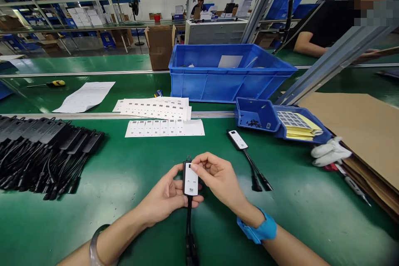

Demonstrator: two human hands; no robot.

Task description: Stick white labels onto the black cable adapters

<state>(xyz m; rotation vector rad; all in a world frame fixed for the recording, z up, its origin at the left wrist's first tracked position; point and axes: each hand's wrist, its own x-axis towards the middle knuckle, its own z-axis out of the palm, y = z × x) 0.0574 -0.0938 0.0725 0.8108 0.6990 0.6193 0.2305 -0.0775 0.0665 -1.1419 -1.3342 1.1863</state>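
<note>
My left hand [168, 195] grips a small black electronic box [191, 181] with a white front label marked "TS3" and dark cable leads hanging toward me. The fingers wrap behind the box from the left. My right hand [218, 176], with a blue wristband, is closed at the box's upper right; its thumb presses on the label's top and the other fingers curl. To the right lies a similar labelled box [238, 139] with two cable leads. Ahead of my hands, a sheet of white labels [195, 128] lies flat, with more label sheets [149, 108] behind it.
Many black boxes with cables [59, 137] are piled at left. A large blue bin [202, 85] stands behind a small blue tray [264, 122] of tiny black parts. Cardboard [355, 124], a white glove [330, 151] and a screwdriver [56, 84] lie around. A co-worker's arm [311, 45] shows at upper right.
</note>
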